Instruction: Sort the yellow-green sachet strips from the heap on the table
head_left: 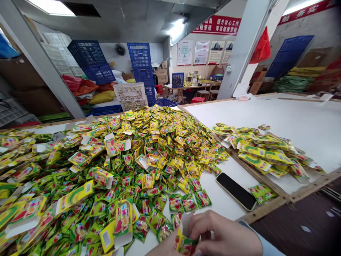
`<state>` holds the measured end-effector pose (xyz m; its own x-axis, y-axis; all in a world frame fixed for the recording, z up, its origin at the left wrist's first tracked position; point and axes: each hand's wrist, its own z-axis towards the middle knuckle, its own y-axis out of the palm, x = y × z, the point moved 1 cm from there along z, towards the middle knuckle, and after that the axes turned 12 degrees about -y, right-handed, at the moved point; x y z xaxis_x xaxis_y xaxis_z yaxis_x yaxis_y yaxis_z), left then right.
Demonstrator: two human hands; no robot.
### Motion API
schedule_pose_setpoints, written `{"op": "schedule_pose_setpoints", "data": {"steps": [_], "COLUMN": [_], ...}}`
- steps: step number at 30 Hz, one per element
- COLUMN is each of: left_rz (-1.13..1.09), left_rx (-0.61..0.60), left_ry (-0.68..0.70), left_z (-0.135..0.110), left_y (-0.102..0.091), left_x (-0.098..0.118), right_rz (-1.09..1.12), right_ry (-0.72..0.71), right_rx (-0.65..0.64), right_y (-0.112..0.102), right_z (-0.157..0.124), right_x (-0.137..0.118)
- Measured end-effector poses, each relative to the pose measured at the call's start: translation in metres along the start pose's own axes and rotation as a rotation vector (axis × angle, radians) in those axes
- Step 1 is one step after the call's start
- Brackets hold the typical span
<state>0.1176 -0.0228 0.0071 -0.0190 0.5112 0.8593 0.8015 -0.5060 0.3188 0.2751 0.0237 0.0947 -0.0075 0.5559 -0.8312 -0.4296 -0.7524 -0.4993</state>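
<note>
Down at the table edge (266, 209), both hands, right hand (226, 236) & left hand (162, 250), pinch a small open carton (183, 238), prob mid-filling w/ sachets (160, 156), next needs flap tucked.

A grey pillar (246, 46) rises behind the white surface (279, 117), which has a wooden rim. Left of the pillar, on the far wall, hang posters (201, 52) under a red banner (216, 25); a ceiling lamp (176, 30) glows just left of the banner. Below the posters stands a table (186, 86) with stools. Further left of the pillar are stacked blue crates (141, 64), a white crate (130, 93), a wall fan (120, 49) and cardboard boxes (161, 74). Right of the pillar hangs a red bag (261, 47), with a blue pallet (289, 55) leaning beyond. The floor beneath the surface's right edge is dark.
</note>
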Motion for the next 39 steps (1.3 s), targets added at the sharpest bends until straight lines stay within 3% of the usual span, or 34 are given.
{"op": "schedule_pose_setpoints", "data": {"steps": [2,3,5,8,10,11,13,15,17,19,21,24,28,31,33,36,39], "left_rz": [0.013,0.064,0.316,0.904,1.165,1.238,1.31,1.288,1.152,0.871,0.46,-0.121,-0.479,-0.596,-0.608,-0.507,-0.335], "left_rx": [-0.066,-0.03,0.249,0.89,1.099,1.13,1.099,1.05,1.058,1.107,1.103,0.967,0.875,0.852,0.815,0.784,0.799], "left_ry": [0.081,0.125,0.212,0.29,0.272,0.233,0.165,0.166,0.2,0.198,0.192,0.242,0.284,0.308,0.324,0.36,0.363], "left_z": [0.006,0.006,0.001,-0.013,-0.018,-0.018,-0.016,-0.017,-0.022,-0.031,-0.038,-0.036,-0.014,0.002,0.007,0.007,0.003], "left_y": [0.0,-0.003,-0.021,-0.066,-0.099,-0.114,-0.136,-0.145,-0.144,-0.138,-0.128,-0.111,-0.079,-0.051,-0.038,-0.027,-0.025], "left_x": [0.003,0.007,0.018,0.034,0.036,0.035,0.029,0.023,0.02,0.019,0.016,0.009,-0.001,-0.004,-0.002,0.002,0.0], "right_rz": [-0.125,-0.194,-0.389,-0.939,-1.148,-1.162,-1.061,-0.942,-0.863,-0.802,-0.74,-0.621,-0.447,-0.197,-0.089,0.006,0.386], "right_ry": [0.025,0.051,0.14,0.366,0.504,0.538,0.527,0.469,0.428,0.419,0.426,0.398,0.294,0.133,0.085,0.146,0.217], "right_rx": [0.095,0.155,0.323,0.687,0.75,0.723,0.593,0.449,0.365,0.342,0.363,0.447,0.647,0.932,1.035,1.03,0.823], "right_y": [-0.009,-0.02,-0.055,-0.117,-0.137,-0.137,-0.118,-0.086,-0.058,-0.044,-0.044,-0.046,-0.01,0.031,0.049,0.056,0.052], "right_z": [-0.012,-0.02,-0.043,-0.08,-0.09,-0.089,-0.074,-0.049,-0.026,-0.011,-0.004,0.004,0.029,0.05,0.056,0.053,0.048], "right_x": [0.006,0.01,0.021,0.037,0.049,0.057,0.076,0.098,0.119,0.135,0.142,0.133,0.099,0.081,0.079,0.082,0.083]}}
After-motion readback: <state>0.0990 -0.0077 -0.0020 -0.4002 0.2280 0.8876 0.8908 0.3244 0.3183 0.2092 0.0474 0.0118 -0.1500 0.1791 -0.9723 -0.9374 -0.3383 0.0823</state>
